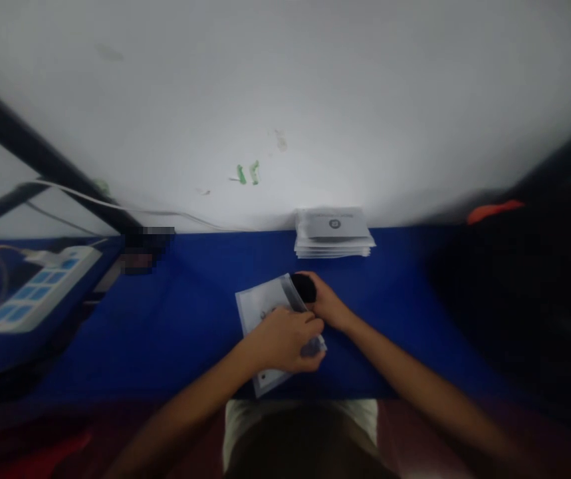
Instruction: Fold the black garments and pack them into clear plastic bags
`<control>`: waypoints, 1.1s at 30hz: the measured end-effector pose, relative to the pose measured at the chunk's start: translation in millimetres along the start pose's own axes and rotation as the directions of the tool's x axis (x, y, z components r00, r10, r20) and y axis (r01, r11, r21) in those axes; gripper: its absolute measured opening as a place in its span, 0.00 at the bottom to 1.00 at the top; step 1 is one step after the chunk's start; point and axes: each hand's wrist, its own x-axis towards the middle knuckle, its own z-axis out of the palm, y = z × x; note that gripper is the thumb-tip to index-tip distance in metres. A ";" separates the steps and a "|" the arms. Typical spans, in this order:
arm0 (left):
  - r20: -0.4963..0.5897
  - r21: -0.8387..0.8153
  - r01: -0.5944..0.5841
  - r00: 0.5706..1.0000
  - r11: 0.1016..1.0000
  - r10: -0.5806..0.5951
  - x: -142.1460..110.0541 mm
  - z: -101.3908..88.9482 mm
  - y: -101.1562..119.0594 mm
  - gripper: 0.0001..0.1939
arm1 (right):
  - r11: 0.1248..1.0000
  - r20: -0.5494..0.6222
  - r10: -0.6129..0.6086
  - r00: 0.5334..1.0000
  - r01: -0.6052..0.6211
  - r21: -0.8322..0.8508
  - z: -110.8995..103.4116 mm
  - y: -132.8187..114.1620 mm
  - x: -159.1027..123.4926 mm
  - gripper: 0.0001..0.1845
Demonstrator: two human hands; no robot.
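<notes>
A translucent white plastic pouch (262, 301) with a dark printed mark lies tilted over the blue table, its open end toward the right. My left hand (285, 338) lies across the pouch, thumb and fingers closed on the edge of its mouth. At the upper corner of that mouth, my right hand (326, 301) grips a black item with a rounded edge (304, 287). Part of the black item is hidden by the pouch and the fingers, and its kind cannot be made out.
Behind the hands, a stack of similar pouches (335, 231) sits against the white wall (389, 100). A white power strip with blue sockets (40, 289) is at the left on the blue table (165, 332). A white cable (155, 212) runs along the wall. Something orange (494, 211) shows at the right.
</notes>
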 end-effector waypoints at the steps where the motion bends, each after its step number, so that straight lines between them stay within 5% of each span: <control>1: -0.005 -0.001 -0.010 1.000 1.000 0.010 1.4 -0.8 -1.6 0.13 | 0.999 0.023 0.039 0.999 -0.040 0.033 -2.7 -1.4 0.4 0.34; 4: 0.001 0.011 -0.039 0.999 0.999 0.039 4.1 -4.0 -6.5 0.12 | 0.995 0.067 0.088 0.994 -0.092 0.049 -9.4 -4.4 1.9 0.37; 10: -0.024 0.029 -0.106 0.994 0.994 0.106 13.5 1.9 -14.1 0.14 | 0.994 0.048 -0.041 0.998 0.046 -0.100 -9.8 -5.8 2.1 0.43; 13: -0.082 0.004 -0.091 0.993 0.996 0.091 16.2 9.9 -20.5 0.16 | 0.994 -0.016 0.092 0.996 -0.091 0.063 -11.2 -8.1 2.8 0.37; 17: -0.150 -0.062 -0.058 0.988 0.996 0.048 13.2 16.4 -28.2 0.21 | 0.880 -0.009 0.360 0.933 -0.337 0.336 -16.8 -10.8 5.0 0.17; 21: -0.234 -0.169 -0.107 0.970 0.980 0.065 8.0 16.0 -38.1 0.25 | 0.803 -0.081 0.483 0.872 -0.404 0.437 -19.1 -10.1 7.2 0.10; 24: -0.434 -0.238 -0.022 0.897 0.971 -0.086 7.1 11.8 -57.8 0.14 | 0.810 -0.053 0.449 0.892 -0.381 0.445 -18.0 -10.0 6.8 0.12; 27: -0.555 -0.326 0.234 0.737 0.916 -0.386 7.8 8.0 -88.8 0.11 | 0.819 0.061 0.386 0.921 -0.372 0.438 -16.2 -11.7 4.0 0.17; 28: -0.537 -0.359 0.289 0.714 0.888 -0.449 7.9 7.5 -99.6 0.12 | 0.815 0.103 0.368 0.924 -0.374 0.443 -15.5 -12.5 2.7 0.20; 33: -0.209 -0.524 0.331 0.844 0.785 -0.495 5.7 8.6 -131.4 0.20 | 0.786 0.223 0.348 0.911 -0.413 0.460 -12.3 -16.6 -3.0 0.23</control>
